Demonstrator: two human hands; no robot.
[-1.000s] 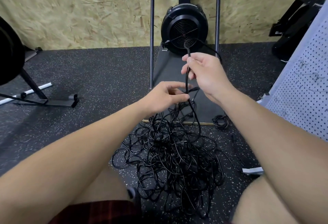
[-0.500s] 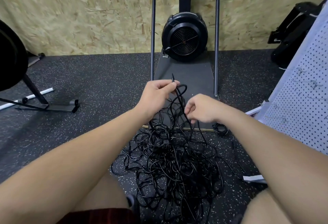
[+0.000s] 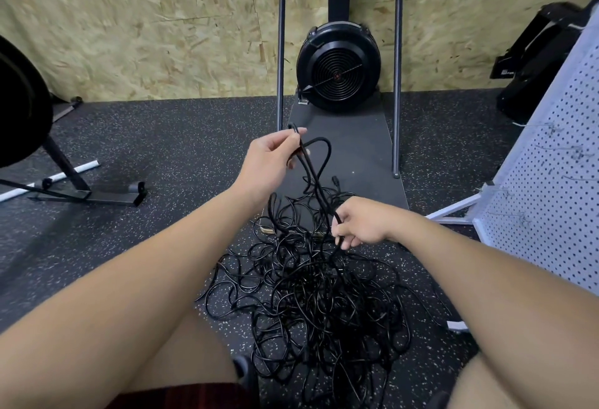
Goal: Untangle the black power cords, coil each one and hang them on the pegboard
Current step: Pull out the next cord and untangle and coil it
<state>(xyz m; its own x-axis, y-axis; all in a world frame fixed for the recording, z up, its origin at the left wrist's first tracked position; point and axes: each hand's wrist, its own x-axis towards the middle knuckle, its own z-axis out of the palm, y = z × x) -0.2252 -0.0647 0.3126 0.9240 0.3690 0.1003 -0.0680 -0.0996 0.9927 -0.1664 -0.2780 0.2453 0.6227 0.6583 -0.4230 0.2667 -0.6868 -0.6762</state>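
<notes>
A tangled heap of black power cords (image 3: 317, 298) lies on the speckled rubber floor between my knees. My left hand (image 3: 272, 162) is raised above the heap and pinches a folded loop of one cord (image 3: 319, 182) near its top. That cord runs down and to the right into my right hand (image 3: 359, 222), which grips it just above the pile. The white pegboard (image 3: 551, 182) stands at the right edge, with a few wire hooks on it.
A black fan unit (image 3: 337, 67) on a dark platform with two upright metal rods (image 3: 280, 52) stands straight ahead against a chipboard wall. A black stand with a white bar (image 3: 74, 182) is at left. The pegboard's white foot (image 3: 453, 214) lies near my right hand.
My right hand dropped from above the left down to the top of the pile, sliding along the cord. My left hand rose, lifting the loop.
</notes>
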